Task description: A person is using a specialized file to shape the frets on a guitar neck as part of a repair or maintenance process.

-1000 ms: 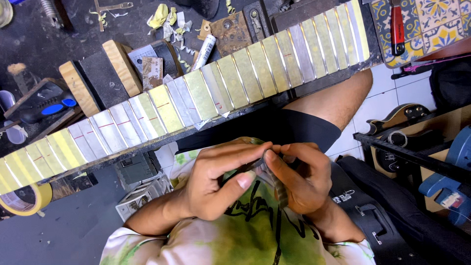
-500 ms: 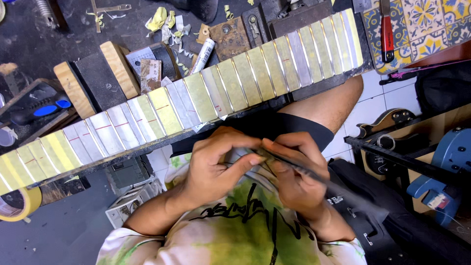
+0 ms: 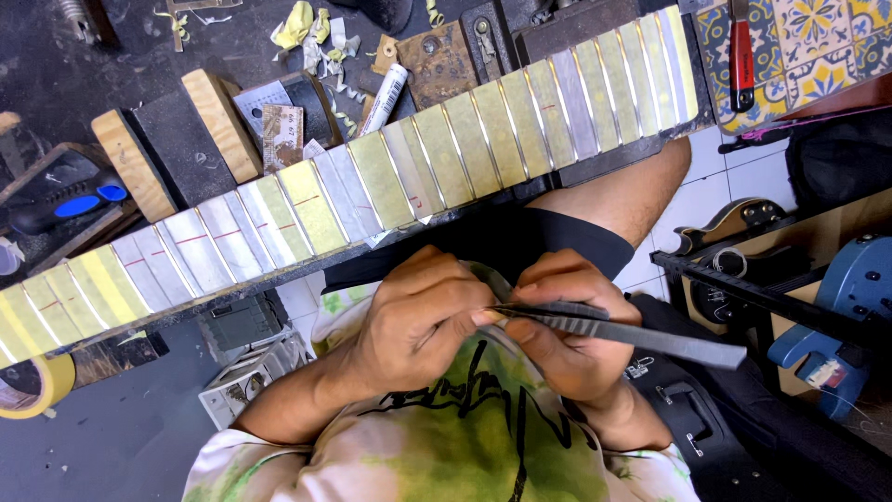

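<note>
Left hand (image 3: 418, 321) pinches a small piece, mostly hidden, against right hand (image 3: 567, 330), which grips a flat grey metal file (image 3: 641, 336) above the lap. Beyond: long guitar neck with taped frets (image 3: 372, 186), then cluttered dark workbench (image 3: 177, 139).

Taped guitar neck (image 3: 372, 186), tape roll (image 3: 32, 390), blue guitar body (image 3: 850, 297)

Taped fretboard (image 3: 372, 186) across the lap, hands and file (image 3: 641, 336) just below it.
</note>
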